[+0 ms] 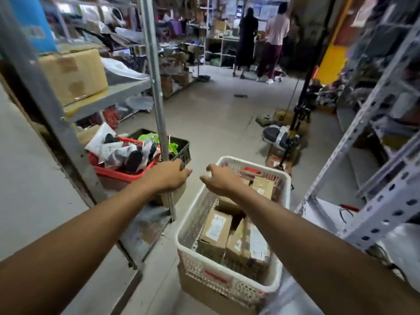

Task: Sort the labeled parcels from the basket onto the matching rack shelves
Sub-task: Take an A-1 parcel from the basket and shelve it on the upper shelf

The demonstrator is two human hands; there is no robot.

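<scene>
The white perforated plastic basket point(229, 226) stands on a flat brown cardboard box point(204, 294) on the floor, directly below the right forearm, and holds the brown cardboard parcels. The parcel with the white label marked "A-1" point(216, 228) lies near the basket's middle, below and nearer than the right hand point(219, 181); a second brown parcel with a long white label point(250, 242) lies just beside it toward the basket's right wall, and a smaller brown parcel point(263, 186) sits by the far rim, just right of the right hand. The right hand hovers over the basket's far left edge with fingers loosely curled and spread, holding nothing and touching no parcel. The left hand point(169, 176), arm extended, is wrapped round the grey metal rack upright point(156, 87), well apart from the basket's left wall. Behind that hand, a red plastic basket of bagged goods point(118, 169) and a black plastic crate point(181, 148) sit at the rack's foot. A large brown carton point(72, 73) rests on the grey rack shelf point(109, 98) at upper left. A grey perforated-angle rack point(386, 178) stands at right. Two people point(261, 39) stand at the far end of the aisle.
</scene>
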